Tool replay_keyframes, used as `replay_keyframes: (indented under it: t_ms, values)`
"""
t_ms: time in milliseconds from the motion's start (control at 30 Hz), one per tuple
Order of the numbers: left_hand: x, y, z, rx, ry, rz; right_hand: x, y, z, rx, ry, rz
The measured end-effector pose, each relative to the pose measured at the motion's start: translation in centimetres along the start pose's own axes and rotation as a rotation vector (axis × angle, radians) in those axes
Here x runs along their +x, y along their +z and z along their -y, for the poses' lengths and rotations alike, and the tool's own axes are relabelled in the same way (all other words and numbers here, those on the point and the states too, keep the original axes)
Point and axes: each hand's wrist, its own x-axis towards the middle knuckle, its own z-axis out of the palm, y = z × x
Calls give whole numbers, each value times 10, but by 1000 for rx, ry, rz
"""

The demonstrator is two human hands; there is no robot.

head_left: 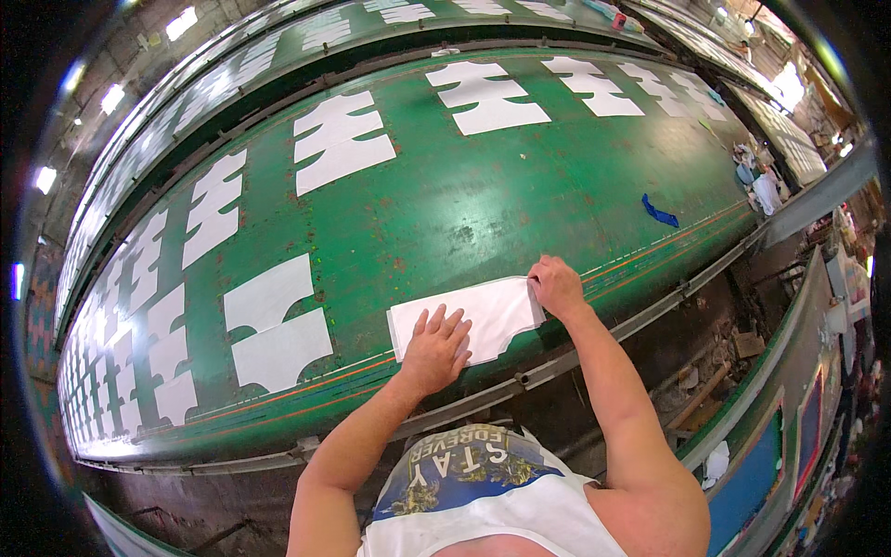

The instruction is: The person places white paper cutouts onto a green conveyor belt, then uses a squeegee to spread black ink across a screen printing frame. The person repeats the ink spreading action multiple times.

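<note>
A stack of white cut fabric pieces lies at the near edge of the long green table, just in front of me. My left hand rests flat on the stack's left half, fingers spread. At the stack's top right corner, my right hand has its fingers curled, pinching the fabric. To the left, a pair of white pieces with curved cutouts lies flat on the green surface.
Rows of similar white pieces line the table's far side and left end. A blue scrap and a heap of cloth lie to the right. A metal rail runs along the near edge; framed panels stand at lower right.
</note>
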Motion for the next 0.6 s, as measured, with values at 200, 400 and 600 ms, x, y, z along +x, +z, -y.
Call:
replay_keyframes:
  t_ms: [200,400,600]
  values:
    - [3,7,-18,166,-216,142,0,6,0,-50,-22,4]
    - [14,-3,-16,152,-252,228,9,12,5,-121,210,-16]
    - [21,-11,-19,148,-277,273,2,-13,26,-52,415,289]
